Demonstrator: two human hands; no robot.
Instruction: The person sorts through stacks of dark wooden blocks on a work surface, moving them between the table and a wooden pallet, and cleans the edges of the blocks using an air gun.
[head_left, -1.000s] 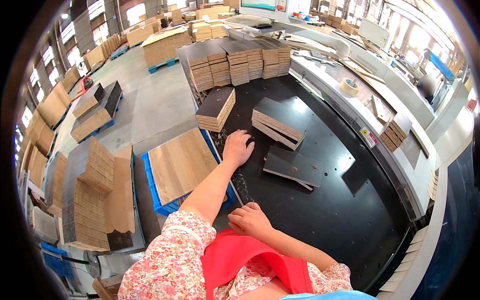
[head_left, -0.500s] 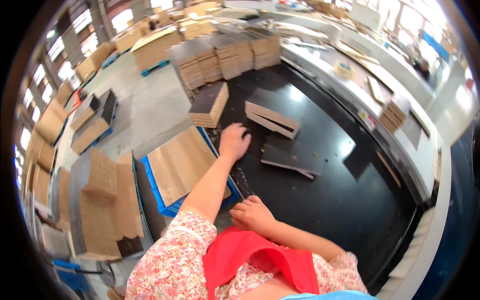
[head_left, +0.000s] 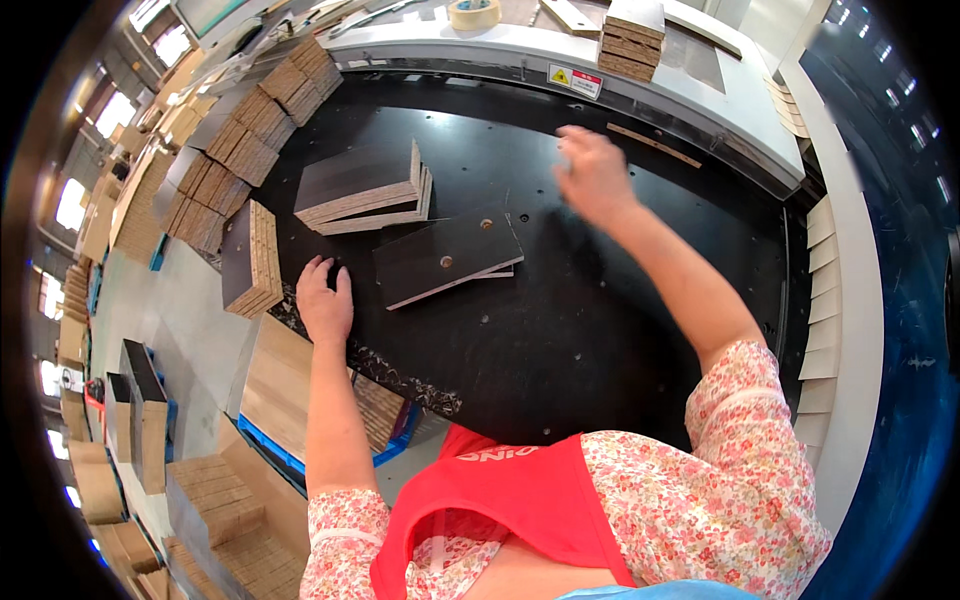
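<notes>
My left hand (head_left: 327,300) rests near the left edge of the black worktable (head_left: 600,330), its fingers apart and nothing in it. My right hand (head_left: 592,175) reaches over the far part of the tabletop; its fingers are blurred. Between the hands lies a dark board (head_left: 450,257) with two round brownish marks, on top of another thin piece. Behind it, a pair of dark-faced boards (head_left: 362,187) with pale cut edges sits slightly splayed. A small stack of dark boards (head_left: 255,260) stands just beyond my left hand. Past my right hand lies a thin brown strip (head_left: 653,145).
Rows of stacked boards (head_left: 230,140) line the table's far left. A light machine ledge (head_left: 450,45) at the back holds a tape roll (head_left: 474,14) and a small block stack (head_left: 632,40). Wood-faced boards (head_left: 285,375) lie on a blue pallet (head_left: 270,447) at the left.
The view has turned to the right. My right hand has gone from close to my body out over the far side of the table. My left hand stays by the left edge.
</notes>
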